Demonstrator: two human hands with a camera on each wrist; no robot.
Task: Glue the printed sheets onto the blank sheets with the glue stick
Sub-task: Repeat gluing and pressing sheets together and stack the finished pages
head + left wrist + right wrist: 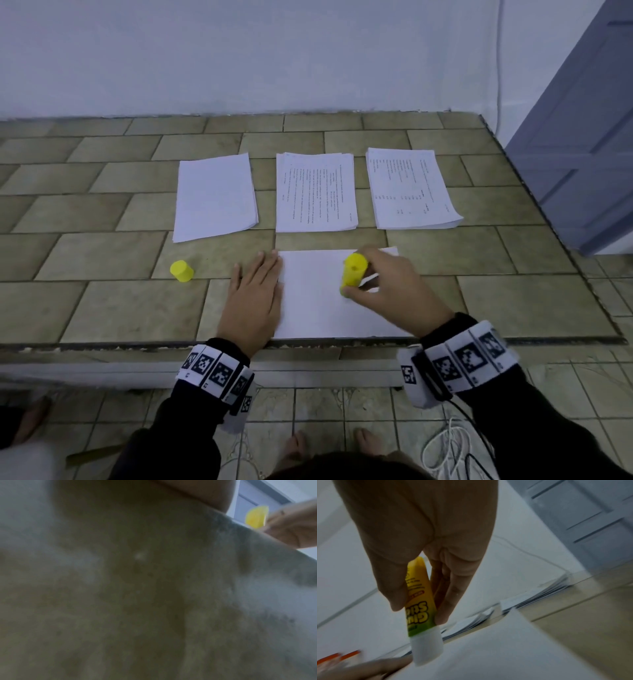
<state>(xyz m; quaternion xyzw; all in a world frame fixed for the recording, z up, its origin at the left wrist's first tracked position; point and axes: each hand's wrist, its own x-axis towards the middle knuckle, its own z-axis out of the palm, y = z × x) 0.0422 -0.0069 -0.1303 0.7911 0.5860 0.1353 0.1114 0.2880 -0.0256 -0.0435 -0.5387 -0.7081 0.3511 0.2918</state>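
A blank white sheet (318, 301) lies at the near edge of the tiled ledge. My left hand (255, 298) lies flat with straight fingers on its left edge. My right hand (383, 287) grips a yellow glue stick (353, 272) upright, tip down on the sheet. In the right wrist view the glue stick (421, 597) shows its white glue end (427, 649) on the paper. The yellow cap (182, 270) lies on the tiles to the left. Further back lie a blank stack (215, 195) and two printed stacks (315, 192) (411, 188).
The tiled ledge (102, 301) ends in a front edge just below my wrists. A white wall rises behind the stacks and a grey-blue door (589, 137) stands at the right. White and black cables (452, 448) lie on the floor beside bare feet.
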